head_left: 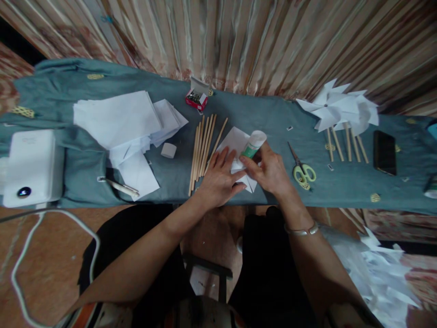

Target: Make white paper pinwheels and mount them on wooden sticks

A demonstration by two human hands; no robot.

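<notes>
White paper (236, 137) lies mid-way along the cloth-covered tabletop (273, 113), partly under the left hand. Left hand (219, 181): flat, fingers spread on the paper, gripping nothing. Right hand (271, 169): wrapped round a green-and-white glue stick (253, 145), tilted over the paper; tip hidden, can't tell contact. Wooden sticks (201, 146) just left of the paper, white cap (168, 150) left of those. Open red box (196, 99) beyond the sticks. Scissors (302, 172) right of the right hand; pinwheels (344, 108) and phone (385, 152) farther right.

A cloth-covered table (348, 187) bears a paper piece (235, 138), white sheets (116, 116), wooden sticks (203, 150), a red box (193, 103), scissors (298, 166) and pinwheels (341, 108).
</notes>
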